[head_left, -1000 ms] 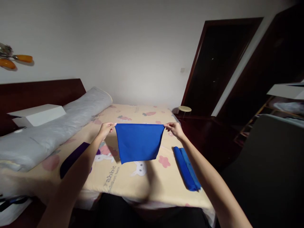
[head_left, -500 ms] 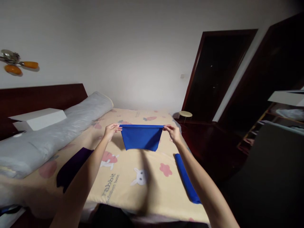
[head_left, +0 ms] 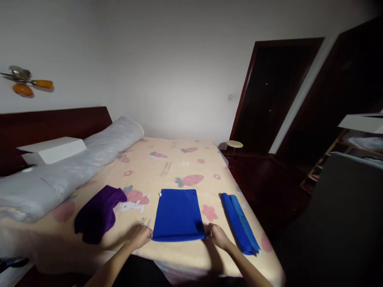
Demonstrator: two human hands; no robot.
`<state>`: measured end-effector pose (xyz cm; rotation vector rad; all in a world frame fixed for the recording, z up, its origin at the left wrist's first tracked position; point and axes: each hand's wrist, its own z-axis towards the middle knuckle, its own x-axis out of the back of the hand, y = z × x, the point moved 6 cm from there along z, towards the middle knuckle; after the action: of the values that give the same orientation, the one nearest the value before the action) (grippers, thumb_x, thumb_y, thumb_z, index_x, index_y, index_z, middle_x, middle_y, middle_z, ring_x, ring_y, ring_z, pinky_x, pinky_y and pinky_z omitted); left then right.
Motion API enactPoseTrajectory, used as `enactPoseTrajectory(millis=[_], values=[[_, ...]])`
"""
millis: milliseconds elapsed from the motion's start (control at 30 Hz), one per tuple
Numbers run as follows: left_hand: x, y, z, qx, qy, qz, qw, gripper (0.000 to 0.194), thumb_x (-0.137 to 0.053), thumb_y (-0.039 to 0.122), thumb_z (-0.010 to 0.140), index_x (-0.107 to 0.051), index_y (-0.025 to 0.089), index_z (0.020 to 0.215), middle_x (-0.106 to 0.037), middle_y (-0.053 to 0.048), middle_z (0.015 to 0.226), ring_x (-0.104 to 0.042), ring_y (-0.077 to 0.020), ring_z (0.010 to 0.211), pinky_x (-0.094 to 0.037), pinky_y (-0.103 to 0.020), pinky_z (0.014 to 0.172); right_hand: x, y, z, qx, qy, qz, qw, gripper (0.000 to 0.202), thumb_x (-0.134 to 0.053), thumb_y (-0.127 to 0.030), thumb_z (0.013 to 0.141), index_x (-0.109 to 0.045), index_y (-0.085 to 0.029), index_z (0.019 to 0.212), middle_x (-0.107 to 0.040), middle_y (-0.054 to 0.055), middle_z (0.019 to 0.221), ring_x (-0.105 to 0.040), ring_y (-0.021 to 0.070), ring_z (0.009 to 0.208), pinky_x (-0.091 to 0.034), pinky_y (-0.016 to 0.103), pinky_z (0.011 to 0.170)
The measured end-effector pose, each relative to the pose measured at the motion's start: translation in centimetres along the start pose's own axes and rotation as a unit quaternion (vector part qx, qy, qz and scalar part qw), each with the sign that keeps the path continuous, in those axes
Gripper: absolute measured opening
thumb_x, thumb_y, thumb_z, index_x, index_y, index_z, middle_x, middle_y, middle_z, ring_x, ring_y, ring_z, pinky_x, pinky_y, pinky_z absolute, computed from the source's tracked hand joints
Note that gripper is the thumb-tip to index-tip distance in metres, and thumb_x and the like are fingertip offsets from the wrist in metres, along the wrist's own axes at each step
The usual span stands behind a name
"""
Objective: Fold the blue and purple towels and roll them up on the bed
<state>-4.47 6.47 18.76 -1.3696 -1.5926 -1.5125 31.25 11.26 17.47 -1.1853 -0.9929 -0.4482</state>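
A folded blue cloth [head_left: 178, 213] lies flat on the bed, its near edge slightly thickened. My left hand [head_left: 143, 236] pinches its near left corner, while my right hand [head_left: 217, 235] grips the near right corner. A small white tag shows at the cloth's far left corner. To the right, two rolled cloths lie side by side: a blue roll [head_left: 235, 223] and a lighter blue roll [head_left: 245, 223]. On the left rests a crumpled purple cloth [head_left: 100, 211].
The bed [head_left: 167, 175] has a cream sheet with rabbit and carrot prints. A grey rolled bedding bundle [head_left: 98, 143] runs along the dark headboard [head_left: 54, 121], with a white box [head_left: 56, 149] by it. A round stool [head_left: 234, 144] stands beyond the bed's right side.
The blue cloth, held up in the air before, has come down toward me and now lies flat. Both hands have moved down and nearer with its edge.
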Motion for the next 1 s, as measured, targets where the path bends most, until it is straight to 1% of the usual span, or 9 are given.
enactPoseTrajectory(millis=[67, 100, 300, 433, 567, 700, 800, 933, 1000], values=[[-2.0, -0.4, -0.1, 0.012, -0.016, 0.059, 0.998, 0.013, -0.056, 0.02, 0.087, -0.068, 0.019, 0.092, -0.069, -0.007, 0.1, -0.064, -0.0244, 0.099, -0.048, -0.044, 0.093, -1.7, 0.4, -0.9, 0.006, -0.038, -0.043, 0.998, 0.019, -0.053, -0.013, 0.062, -0.067, -0.02, 0.072, -0.071, 0.006, 0.082, -0.065, 0.0203, 0.077, -0.043, 0.027, 0.069], [-2.6, -0.6, 0.0, 0.013, -0.019, 0.083, 0.996, 0.017, -0.053, 0.012, 0.084, -0.069, 0.019, 0.087, -0.07, -0.008, 0.097, -0.064, -0.0261, 0.1, -0.045, -0.045, 0.095, -2.4, 0.5, -1.2, 0.011, -0.055, -0.062, 0.997, 0.02, -0.053, -0.011, 0.062, -0.067, -0.02, 0.074, -0.071, 0.006, 0.084, -0.064, 0.0203, 0.079, -0.042, 0.027, 0.069], [-5.1, -1.4, 0.4, -0.015, -0.044, 0.174, 0.984, 0.04, -0.04, 0.001, 0.073, -0.068, 0.021, 0.094, -0.071, -0.011, 0.098, -0.064, -0.0287, 0.103, -0.044, -0.045, 0.093, -4.4, 0.5, -2.2, 0.033, -0.117, -0.143, 0.982, 0.018, -0.053, -0.015, 0.069, -0.067, -0.018, 0.081, -0.07, 0.009, 0.092, -0.064, 0.0215, 0.08, -0.039, 0.028, 0.07], [-6.0, -1.7, -0.2, -0.043, -0.061, 0.195, 0.978, 0.041, -0.041, 0.004, 0.072, -0.069, 0.024, 0.095, -0.072, -0.007, 0.094, -0.065, -0.028, 0.098, -0.046, -0.043, 0.089, -5.2, 0.1, -3.0, 0.05, -0.148, -0.174, 0.972, 0.019, -0.055, -0.026, 0.076, -0.068, -0.017, 0.086, -0.069, 0.012, 0.1, -0.065, 0.0239, 0.083, -0.042, 0.032, 0.076], [-6.5, -1.8, -0.8, -0.061, -0.063, 0.2, 0.976, 0.036, -0.045, 0.011, 0.075, -0.07, 0.028, 0.096, -0.072, -0.005, 0.093, -0.065, -0.0276, 0.099, -0.046, -0.042, 0.091, -6.3, -0.6, -3.8, 0.081, -0.184, -0.191, 0.961, 0.023, -0.055, -0.023, 0.074, -0.069, -0.017, 0.092, -0.069, 0.013, 0.103, -0.063, 0.027, 0.096, -0.042, 0.035, 0.085], [-7.1, -1.7, -0.9, -0.075, -0.07, 0.206, 0.973, 0.027, -0.051, 0.014, 0.077, -0.07, 0.026, 0.092, -0.073, -0.007, 0.092, -0.067, -0.0272, 0.097, -0.046, -0.041, 0.09, -7.0, -1.1, -4.4, 0.097, -0.206, -0.201, 0.953, 0.027, -0.056, -0.021, 0.073, -0.068, -0.017, 0.096, -0.068, 0.013, 0.105, -0.062, 0.0275, 0.102, -0.043, 0.035, 0.086], [-7.4, -1.6, -1.0, -0.084, -0.07, 0.212, 0.971, 0.023, -0.057, 0.018, 0.075, -0.071, 0.024, 0.092, -0.074, -0.008, 0.091, -0.068, -0.0278, 0.095, -0.048, -0.042, 0.089, -6.9, -1.1, -4.7, 0.099, -0.209, -0.205, 0.951, 0.027, -0.057, -0.027, 0.075, -0.068, -0.019, 0.098, -0.069, 0.012, 0.104, -0.06, 0.0275, 0.104, -0.043, 0.036, 0.088], [-7.1, -1.1, -0.8, -0.094, -0.063, 0.211, 0.971, 0.016, -0.067, 0.033, 0.068, -0.072, 0.023, 0.078, -0.074, -0.008, 0.08, -0.069, -0.0294, 0.084, -0.051, -0.044, 0.083, -6.6, -1.2, -4.3, 0.082, -0.194, -0.208, 0.955, 0.026, -0.061, -0.037, 0.075, -0.071, -0.018, 0.09, -0.071, 0.012, 0.094, -0.062, 0.0298, 0.099, -0.044, 0.04, 0.088], [-6.7, -0.1, 0.1, -0.099, -0.037, 0.2, 0.974, 0.02, -0.059, 0.037, 0.076, -0.073, 0.023, 0.078, -0.074, -0.009, 0.081, -0.068, -0.0282, 0.085, -0.05, -0.044, 0.086, -6.7, -2.1, -3.4, 0.071, -0.168, -0.203, 0.962, 0.026, -0.055, -0.036, 0.081, -0.071, -0.017, 0.089, -0.071, 0.014, 0.095, -0.063, 0.0291, 0.097, -0.044, 0.041, 0.09]])
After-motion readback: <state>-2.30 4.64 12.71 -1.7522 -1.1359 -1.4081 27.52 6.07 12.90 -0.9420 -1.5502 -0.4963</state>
